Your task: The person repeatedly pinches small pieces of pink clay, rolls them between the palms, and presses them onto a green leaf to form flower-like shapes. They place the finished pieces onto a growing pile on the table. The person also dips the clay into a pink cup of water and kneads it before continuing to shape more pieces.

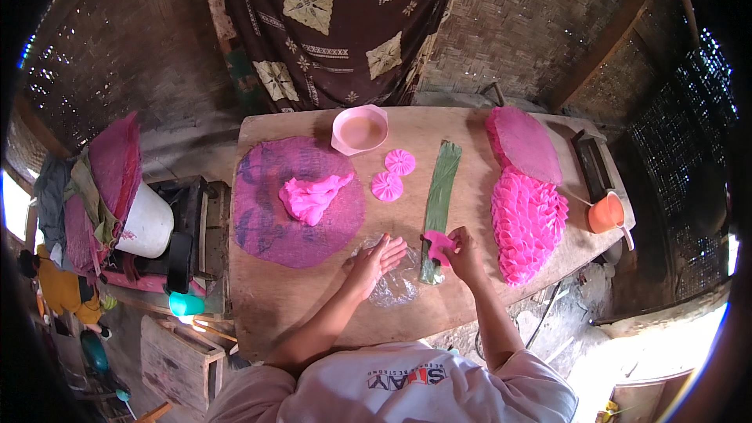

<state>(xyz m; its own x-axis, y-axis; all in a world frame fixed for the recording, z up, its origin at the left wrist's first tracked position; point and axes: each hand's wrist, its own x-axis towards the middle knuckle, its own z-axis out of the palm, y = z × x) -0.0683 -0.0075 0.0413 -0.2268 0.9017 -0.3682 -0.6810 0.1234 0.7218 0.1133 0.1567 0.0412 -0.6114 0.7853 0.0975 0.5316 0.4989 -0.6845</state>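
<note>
My right hand (466,254) pinches the edge of a thin, soft pink sheet (436,241), which lies across the lower end of a long green leaf strip (443,188). My left hand (380,261) holds nothing; its fingers are extended over a crumpled clear plastic sheet (396,291). Left of the leaf are two pleated pink discs (387,187). A lump of pink dough-like material (310,198) rests on a round purple woven sheet (252,247). To the right lies a mound of overlapping pink petal-like pieces (529,226).
A pink bowl of cloudy liquid (337,142) stands at the wooden table's (282,311) back edge. A purple sheet (529,144) covers part of the mound. An orange dipper (605,213) and a wooden frame (587,164) are farther right. A white bucket (150,223) stands at left.
</note>
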